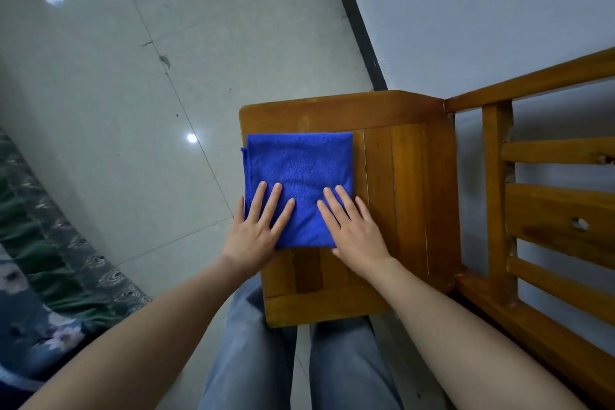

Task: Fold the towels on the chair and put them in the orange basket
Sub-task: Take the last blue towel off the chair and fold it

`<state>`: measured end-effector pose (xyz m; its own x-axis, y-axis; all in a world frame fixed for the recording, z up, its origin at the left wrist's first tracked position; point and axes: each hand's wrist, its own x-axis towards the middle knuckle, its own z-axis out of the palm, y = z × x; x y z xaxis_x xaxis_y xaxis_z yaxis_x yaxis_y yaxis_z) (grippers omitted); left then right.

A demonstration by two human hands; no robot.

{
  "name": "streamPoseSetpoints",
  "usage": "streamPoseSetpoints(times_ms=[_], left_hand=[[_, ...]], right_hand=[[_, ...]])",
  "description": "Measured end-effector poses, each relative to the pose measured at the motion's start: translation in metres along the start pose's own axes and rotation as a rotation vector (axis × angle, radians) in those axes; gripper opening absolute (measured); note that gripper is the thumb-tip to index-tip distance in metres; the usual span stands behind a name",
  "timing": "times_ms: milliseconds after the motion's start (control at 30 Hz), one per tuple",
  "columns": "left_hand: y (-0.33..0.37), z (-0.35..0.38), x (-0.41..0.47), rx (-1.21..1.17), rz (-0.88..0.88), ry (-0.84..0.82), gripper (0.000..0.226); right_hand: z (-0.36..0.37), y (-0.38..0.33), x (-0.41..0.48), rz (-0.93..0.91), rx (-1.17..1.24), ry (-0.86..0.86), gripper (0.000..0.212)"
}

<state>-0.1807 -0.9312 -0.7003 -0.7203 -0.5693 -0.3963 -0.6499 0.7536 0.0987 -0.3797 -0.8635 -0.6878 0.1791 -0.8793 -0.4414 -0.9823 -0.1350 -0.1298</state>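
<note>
Both flat: left hand (256, 230) and right hand (352, 226), fingers straight, on folded blue towel (299, 170).

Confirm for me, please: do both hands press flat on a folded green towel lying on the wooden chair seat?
Not quite: the towel is blue, not green. The head view shows it folded on the wooden chair seat, with the left hand and right hand both pressing flat on it.
</note>
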Motion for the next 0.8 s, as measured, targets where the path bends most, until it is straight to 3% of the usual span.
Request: streamPoseSetpoints(times_ms=[267,500,633,800], left_hand=[[0.014,-0.016,0.002,0.014,0.052,-0.038,0.089],[0.018,-0.058,0.005,-0.055,0.074,0.043,0.088],[0.031,-0.119,0.008,-0.042,0.095,0.153,0.084],[0.030,-0.226,0.018,0.074,0.156,0.361,0.078]], right_hand=[[-0.005,-0.006,-0.012,-0.017,0.009,0.116,0.055],[-0.054,0.016,-0.032,-0.078,0.015,0.281,0.045],[-0.108,0.037,-0.056,-0.101,-0.012,0.451,0.045],[-0.213,0.072,-0.068,-0.173,-0.213,0.659,0.026]])
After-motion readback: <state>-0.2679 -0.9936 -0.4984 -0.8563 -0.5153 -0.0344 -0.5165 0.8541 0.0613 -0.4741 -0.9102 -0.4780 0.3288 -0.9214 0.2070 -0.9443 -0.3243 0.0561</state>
